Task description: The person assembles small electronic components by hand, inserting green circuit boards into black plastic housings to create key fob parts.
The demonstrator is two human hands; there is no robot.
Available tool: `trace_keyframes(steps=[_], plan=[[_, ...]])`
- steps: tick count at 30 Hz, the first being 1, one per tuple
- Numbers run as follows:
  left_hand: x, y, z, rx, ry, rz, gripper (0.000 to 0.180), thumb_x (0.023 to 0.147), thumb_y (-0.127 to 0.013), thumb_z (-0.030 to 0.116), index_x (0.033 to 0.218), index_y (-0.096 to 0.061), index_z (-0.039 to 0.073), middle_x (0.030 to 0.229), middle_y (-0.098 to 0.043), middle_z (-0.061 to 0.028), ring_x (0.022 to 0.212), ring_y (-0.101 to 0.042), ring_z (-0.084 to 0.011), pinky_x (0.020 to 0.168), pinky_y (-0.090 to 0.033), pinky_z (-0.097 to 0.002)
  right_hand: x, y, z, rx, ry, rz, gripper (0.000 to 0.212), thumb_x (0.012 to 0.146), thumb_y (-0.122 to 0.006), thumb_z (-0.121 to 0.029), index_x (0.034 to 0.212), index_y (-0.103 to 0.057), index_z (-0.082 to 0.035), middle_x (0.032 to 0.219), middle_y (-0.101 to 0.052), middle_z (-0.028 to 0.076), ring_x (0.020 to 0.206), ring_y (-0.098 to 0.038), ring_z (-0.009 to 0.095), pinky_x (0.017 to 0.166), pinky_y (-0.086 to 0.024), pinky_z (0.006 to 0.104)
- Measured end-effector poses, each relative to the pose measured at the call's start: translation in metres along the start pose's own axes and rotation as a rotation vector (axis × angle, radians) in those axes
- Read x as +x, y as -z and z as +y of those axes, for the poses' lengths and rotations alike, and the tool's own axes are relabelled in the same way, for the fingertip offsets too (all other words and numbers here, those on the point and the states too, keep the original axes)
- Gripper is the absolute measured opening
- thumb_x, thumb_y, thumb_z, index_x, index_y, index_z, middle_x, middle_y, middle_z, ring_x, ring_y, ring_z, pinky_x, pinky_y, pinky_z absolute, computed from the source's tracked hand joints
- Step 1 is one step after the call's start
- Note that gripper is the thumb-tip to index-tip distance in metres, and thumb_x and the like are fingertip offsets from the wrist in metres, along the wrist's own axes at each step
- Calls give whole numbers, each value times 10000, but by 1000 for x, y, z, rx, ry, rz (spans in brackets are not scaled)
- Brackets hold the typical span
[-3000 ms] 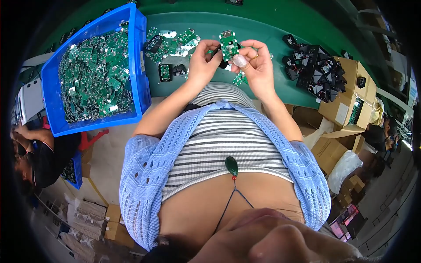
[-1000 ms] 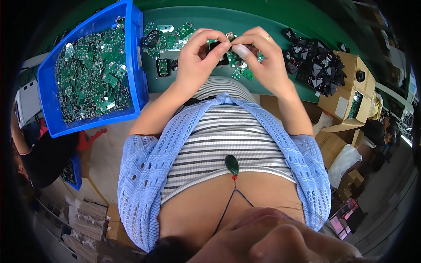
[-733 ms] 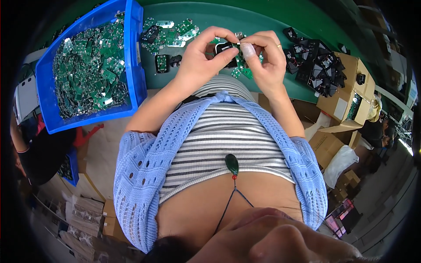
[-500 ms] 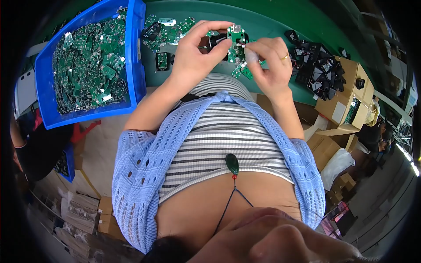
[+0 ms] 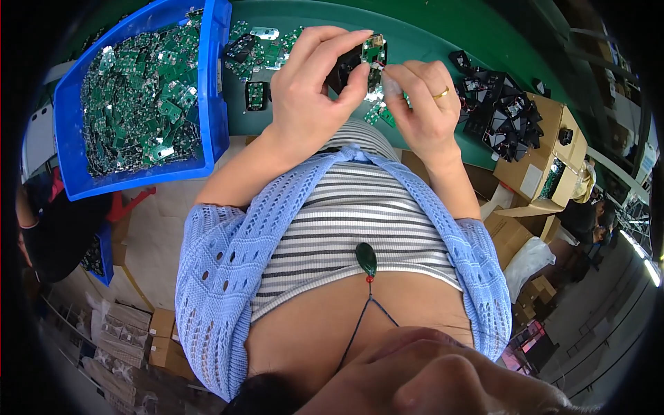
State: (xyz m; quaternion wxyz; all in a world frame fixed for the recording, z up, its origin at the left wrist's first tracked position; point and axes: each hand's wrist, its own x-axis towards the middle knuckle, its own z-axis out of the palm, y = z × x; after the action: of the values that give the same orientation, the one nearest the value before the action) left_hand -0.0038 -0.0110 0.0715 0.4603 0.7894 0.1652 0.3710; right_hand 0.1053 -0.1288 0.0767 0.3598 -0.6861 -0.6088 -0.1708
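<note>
While the blue bin (image 5: 215, 90) stands well left of the green board (image 5: 374, 52), the left hand (image 5: 308, 93), part open, curls around a black case (image 5: 344, 69) that seems to touch the board. The board's long side seems to point away from the body. Just right of the board, as near as the left, the right hand (image 5: 423, 97) pinches its fingertips; I can't tell on what. Farther right of the board come bare green table (image 5: 423, 48), then black parts (image 5: 510, 114).

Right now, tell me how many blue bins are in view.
2: a large blue bin at the left of the green table, and a smaller blue bin lower down, beside a co-worker in black. Others may be hidden.
</note>
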Motion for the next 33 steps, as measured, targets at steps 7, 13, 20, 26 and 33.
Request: trace_keyframes(steps=[7,13,20,26,33], plan=[[2,1,3,42,-25,1,332,668,-656,33,993,-616,87,892,-561,-51,637,-594,-169,531,-495,-262,3,1,-2,-30,3,-7,290,553,-667,23,827,-588,-32,761,-542,54,618,-501,199,508,-424,283],[3,1,4,72,-65,19,342,665,-658,34,1000,-614,87,890,-560,-50,636,-592,-172,530,-495,-264,6,0,-3,-28,9,16,277,560,-666,21,819,-583,-32,750,-537,54,611,-494,200,504,-418,283],[2,-1,1,84,-128,37,352,661,-663,27,1006,-612,77,888,-562,-53,635,-591,-174,522,-493,-260,5,-4,-7,5,-21,30,266,582,-666,28,828,-579,-24,740,-535,62,605,-496,211,504,-418,292],[1,-1,-1,-29,-79,38,360,685,-656,-4,1034,-611,68,924,-559,-48,597,-524,-85,461,-411,-194,0,-6,-6,47,-42,65,251,603,-677,37,835,-592,-12,744,-543,72,591,-514,209,501,-424,293],[3,-1,4,6,-86,31,343,675,-658,21,1010,-613,78,890,-563,-61,632,-589,-148,504,-488,-245,-3,-13,-3,46,-18,174,273,583,-695,44,831,-590,-3,741,-552,78,577,-529,204,484,-431,286]])
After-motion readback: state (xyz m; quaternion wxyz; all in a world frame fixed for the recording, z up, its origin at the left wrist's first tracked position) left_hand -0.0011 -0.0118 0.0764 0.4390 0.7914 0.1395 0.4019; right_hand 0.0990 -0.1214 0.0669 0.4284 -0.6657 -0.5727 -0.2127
